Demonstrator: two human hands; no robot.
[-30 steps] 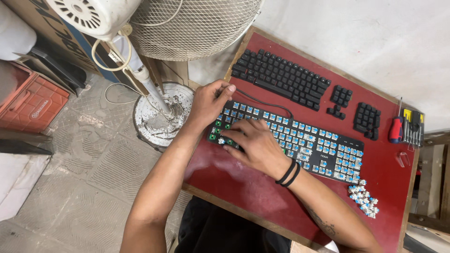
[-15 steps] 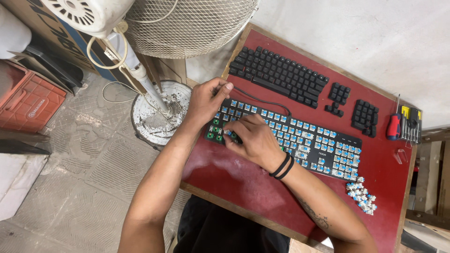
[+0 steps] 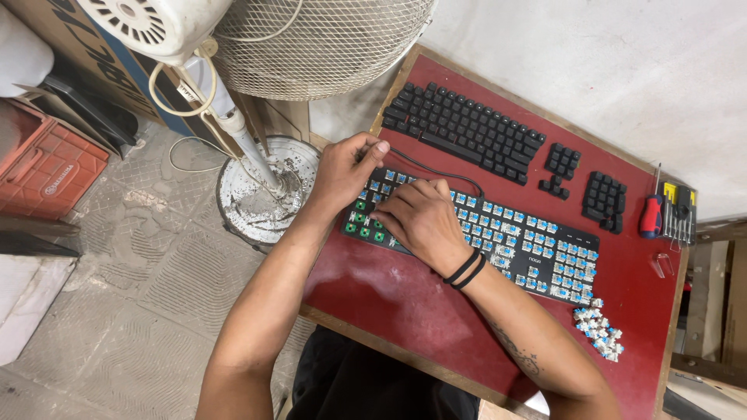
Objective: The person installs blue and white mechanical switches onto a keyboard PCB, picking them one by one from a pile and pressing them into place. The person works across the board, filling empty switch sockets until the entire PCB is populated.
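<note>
- My left hand (image 3: 342, 173) sits at the centre of the frame, gripping the upper-left corner of the bare keyboard (image 3: 537, 249); fingers curl over the edge, thumb lies along the top rim, pointing right.
- My right hand (image 3: 420, 222) lies palm-down on the left part of the same keyboard, just below and right of the left hand. Fingers are bunched together, tips pressed among the switches; I cannot tell whether they pinch anything, the tips being hidden.
- Two black bands (image 3: 465, 270) circle my right wrist.
- The bare keyboard runs diagonally across the middle of the red table (image 3: 389, 303), caps off: blue switches over most of it, green ones (image 3: 366, 228) at its lower-left end.
- A black cable (image 3: 440, 172) leaves the keyboard's upper edge near my left thumb and curves right.
- Black keycaps (image 3: 467, 132), laid out in keyboard order, sit above, in the upper centre; smaller cap clusters (image 3: 603, 201) lie to their right.
- A heap of loose switches (image 3: 597, 330) lies at lower right, just beside the keyboard's right end.
- A red-handled screwdriver (image 3: 650, 214) and a driver set (image 3: 678, 210) rest at the table's right edge.
- A standing fan (image 3: 311, 39) fills the upper left; its round base (image 3: 257, 194) stands on the floor left of the table.
- A red crate (image 3: 43, 167) sits at far left.
</note>
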